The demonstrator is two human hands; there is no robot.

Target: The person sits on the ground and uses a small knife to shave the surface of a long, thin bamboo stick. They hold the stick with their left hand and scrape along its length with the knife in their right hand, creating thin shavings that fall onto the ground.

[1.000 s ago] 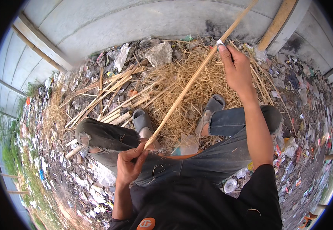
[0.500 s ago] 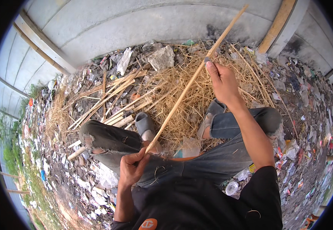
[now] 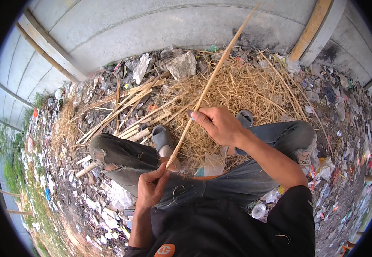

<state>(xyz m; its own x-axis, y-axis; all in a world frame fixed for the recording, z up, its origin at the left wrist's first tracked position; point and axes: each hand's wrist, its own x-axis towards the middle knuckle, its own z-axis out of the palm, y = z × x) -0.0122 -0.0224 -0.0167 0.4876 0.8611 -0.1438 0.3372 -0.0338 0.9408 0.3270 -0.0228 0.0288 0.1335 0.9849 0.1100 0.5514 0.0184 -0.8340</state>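
I see right hand [image 3: 218, 125] slid down pale strip [image 3: 210, 80], closer to left hand [image 3: 150, 187]; more length now free beyond it. Left pinches lower end, right grasps mid-strip. Strip slants lower centre to top, over straw [image 3: 250, 92].

1. I am outdoors, on a rough, litter-strewn yard or waste plot beside a boundary wall; which of the two, I cannot tell.
2. In front of me runs a wall [image 3: 151, 36] of grey concrete panels set between posts [image 3: 324, 36], with bamboo poles [image 3: 309, 32] along them.
3. The ground [image 3: 348, 143] is dark and bare-earthed, covered in scraps of plastic [image 3: 141, 68] and paper.
4. Green plants [image 3: 12, 167] grow at the far left, in daylight.
5. Straw-like shavings [image 3: 246, 88] and split sticks [image 3: 128, 105] make my spot look like a makeshift open-air workplace.
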